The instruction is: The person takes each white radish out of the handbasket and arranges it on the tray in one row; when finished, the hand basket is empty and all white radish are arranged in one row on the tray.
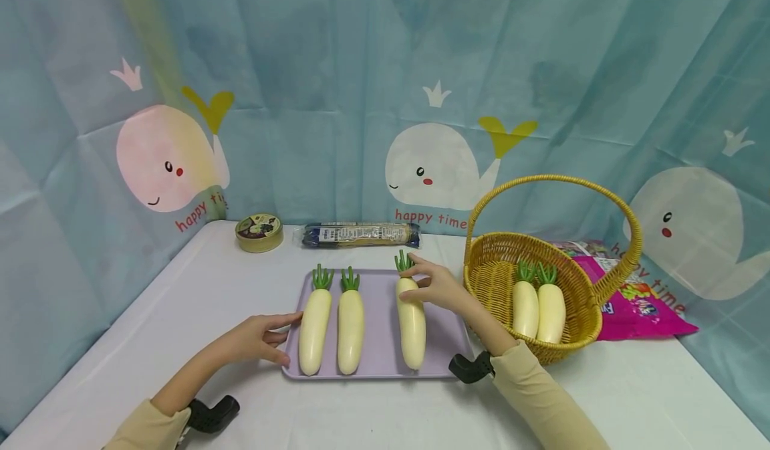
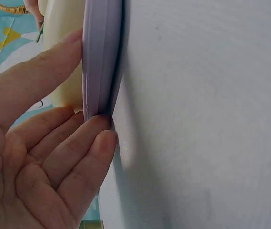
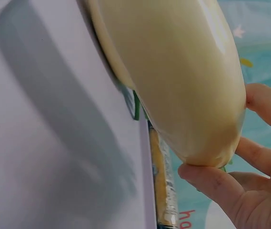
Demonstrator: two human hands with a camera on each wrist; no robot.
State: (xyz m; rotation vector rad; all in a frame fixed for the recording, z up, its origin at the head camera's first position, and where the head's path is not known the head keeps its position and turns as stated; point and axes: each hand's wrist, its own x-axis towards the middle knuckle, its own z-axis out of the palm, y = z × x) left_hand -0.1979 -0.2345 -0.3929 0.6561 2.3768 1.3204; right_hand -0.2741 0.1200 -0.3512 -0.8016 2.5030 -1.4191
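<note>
My right hand (image 1: 440,288) grips a white radish (image 1: 412,329) with green stalks by its leafy end, fingers and thumb around it. In the right wrist view this radish (image 3: 173,71) is tilted over the tray and casts a shadow. A light purple tray (image 1: 381,333) lies beneath, bearing two more radishes side by side, the leftmost radish (image 1: 315,336) and its neighbour radish (image 1: 351,333). At the tray's left edge rests my left hand (image 1: 255,338); in the left wrist view its thumb (image 2: 64,57) and fingertips touch the rim, close to the leftmost radish.
A yellow wicker basket (image 1: 494,286) with a tall handle stands right of the tray, holding two radishes (image 1: 526,309). Behind it lies a pink snack bag (image 1: 637,313). A round tin (image 1: 259,233) and a clear-wrapped long pack (image 1: 361,235) sit at the back by the curtain (image 1: 313,162).
</note>
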